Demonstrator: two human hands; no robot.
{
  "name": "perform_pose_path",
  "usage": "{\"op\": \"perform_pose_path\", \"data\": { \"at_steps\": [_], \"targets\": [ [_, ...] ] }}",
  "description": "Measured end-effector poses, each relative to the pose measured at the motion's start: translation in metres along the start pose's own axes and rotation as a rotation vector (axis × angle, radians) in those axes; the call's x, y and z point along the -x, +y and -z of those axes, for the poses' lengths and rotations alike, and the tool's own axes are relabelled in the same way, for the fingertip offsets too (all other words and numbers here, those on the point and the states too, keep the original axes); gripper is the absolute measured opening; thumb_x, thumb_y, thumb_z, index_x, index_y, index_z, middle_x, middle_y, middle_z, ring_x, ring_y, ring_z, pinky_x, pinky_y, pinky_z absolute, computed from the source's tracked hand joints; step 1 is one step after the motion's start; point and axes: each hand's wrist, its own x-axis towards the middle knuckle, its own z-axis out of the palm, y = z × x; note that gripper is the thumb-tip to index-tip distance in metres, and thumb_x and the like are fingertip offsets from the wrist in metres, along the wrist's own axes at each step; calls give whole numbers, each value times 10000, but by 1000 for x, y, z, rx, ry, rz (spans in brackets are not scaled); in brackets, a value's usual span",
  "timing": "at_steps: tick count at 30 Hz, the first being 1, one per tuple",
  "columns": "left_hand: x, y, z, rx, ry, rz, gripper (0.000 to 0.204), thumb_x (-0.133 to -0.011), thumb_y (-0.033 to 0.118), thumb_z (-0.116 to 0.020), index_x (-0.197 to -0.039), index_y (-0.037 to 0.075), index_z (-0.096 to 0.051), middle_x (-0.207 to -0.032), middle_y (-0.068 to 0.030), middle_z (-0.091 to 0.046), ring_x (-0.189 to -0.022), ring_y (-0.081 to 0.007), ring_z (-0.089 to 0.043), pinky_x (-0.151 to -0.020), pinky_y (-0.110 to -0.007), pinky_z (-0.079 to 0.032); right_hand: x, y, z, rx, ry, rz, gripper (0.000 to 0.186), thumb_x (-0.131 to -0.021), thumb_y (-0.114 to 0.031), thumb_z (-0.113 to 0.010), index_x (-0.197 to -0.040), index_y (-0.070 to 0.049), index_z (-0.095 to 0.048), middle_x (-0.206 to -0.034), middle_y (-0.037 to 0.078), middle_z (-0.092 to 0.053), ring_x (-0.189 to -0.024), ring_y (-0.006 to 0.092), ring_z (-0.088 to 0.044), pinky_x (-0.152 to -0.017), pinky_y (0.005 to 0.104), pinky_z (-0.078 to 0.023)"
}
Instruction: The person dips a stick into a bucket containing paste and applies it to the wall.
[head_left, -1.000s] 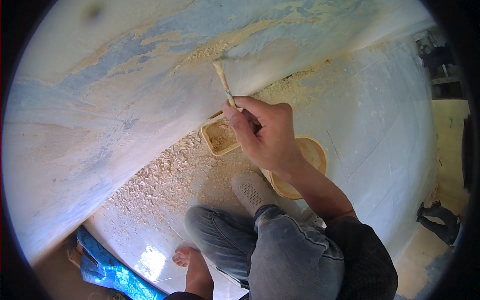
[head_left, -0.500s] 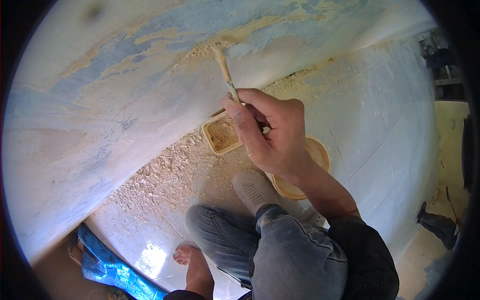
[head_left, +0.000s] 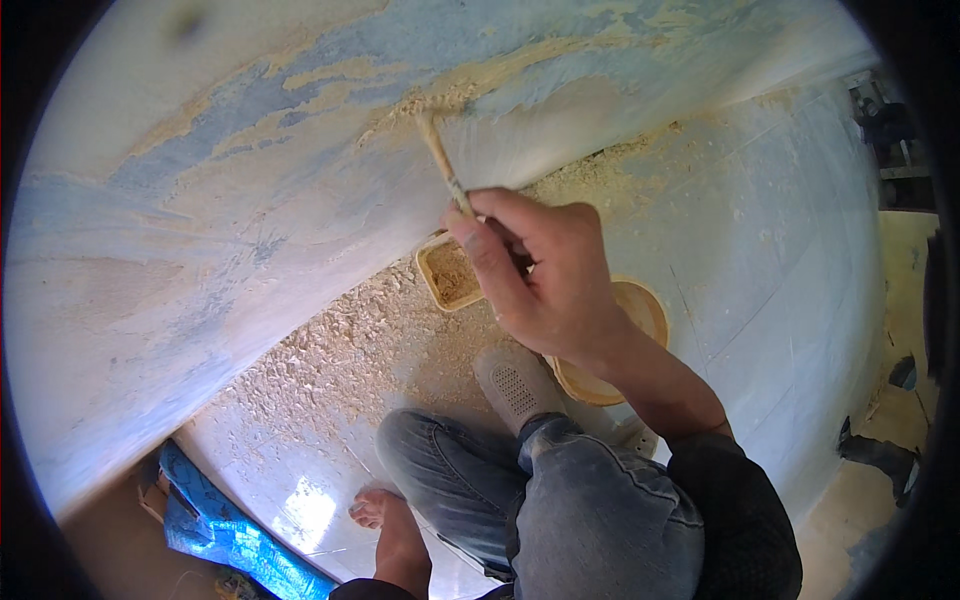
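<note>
My right hand [head_left: 555, 275] grips a slim, tan-crusted stick-like tool [head_left: 440, 158] between thumb and fingers. The tool's far end meets the lower wall [head_left: 250, 235] at a rough patch of tan paste [head_left: 430, 97]; the shape of its head is hard to make out. Below the hand, partly covered by it, a small rectangular tub [head_left: 450, 275] holds tan paste or crumbs. Behind my right wrist sits a round tan-coated bucket [head_left: 645, 310], partly hidden. My left hand [head_left: 370, 508] is low beside my left knee, its fingers curled, with nothing visible in them.
Tan crumbs [head_left: 320, 350] litter the tiled floor [head_left: 770, 290] along the wall's foot. My shoe [head_left: 515, 388] stands between tub and bucket. A shiny blue sheet [head_left: 235, 545] lies at the lower left. Dark items [head_left: 885, 460] lie at the far right.
The tool's tip has shifted slightly down and left on the wall, and my right hand has dipped a little with it. The whole view has shifted slightly.
</note>
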Motion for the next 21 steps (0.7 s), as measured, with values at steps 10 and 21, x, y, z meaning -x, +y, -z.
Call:
{"op": "perform_pose_path", "data": {
  "at_steps": [10, 21],
  "targets": [
    [6, 5, 5, -23, -18, -30, 469, -963, 363, -340, -1227, -11, -439, -1227, -180, -474, -1182, -331, -467, -1010, -438, -374, -22, -9, 42, 525, -86, 255, 114, -842, -156, -668, -814, -46, -674, -531, 83, -562, -420, 212, -559, -419, 316, -416],
    [8, 4, 10, -28, -62, -8, 454, -974, 360, -344, -1272, 23, -403, -1264, -186, -458, -1208, -328, -451, -1032, -427, -358, -29, -54, 71, 703, -28, 251, 154, -806, -57, -715, -938, 22, -703, -573, 94, -566, -441, 116, -438, -435, 255, -340]
  ]
}}
